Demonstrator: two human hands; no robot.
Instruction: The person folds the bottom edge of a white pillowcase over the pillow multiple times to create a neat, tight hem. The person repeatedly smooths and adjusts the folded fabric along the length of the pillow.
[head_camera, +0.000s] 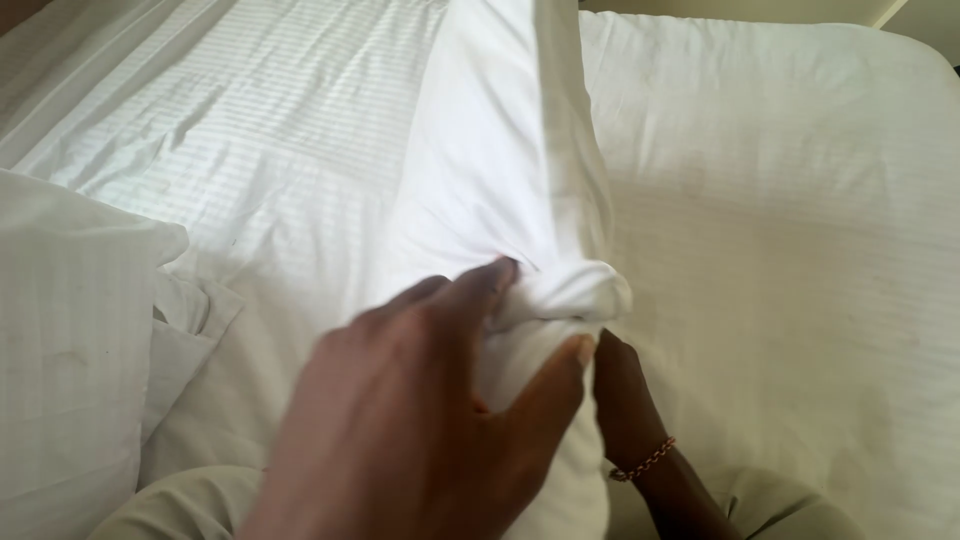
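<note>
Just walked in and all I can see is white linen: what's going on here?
A person stands at a bed, handling a white pillow that rises upright in front of them. The left hand pinches a bunched fold of the pillowcase at the pillow's near end, while the right hand, with a beaded bracelet on its wrist, is tucked behind that fold. A second pillow lies at the left on the striped sheet.

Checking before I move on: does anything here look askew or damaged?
Nothing torn or spilled. Only the white pillow looks bunched where the left hand and right hand grip its corner, and faint marks show on the left pillow.
</note>
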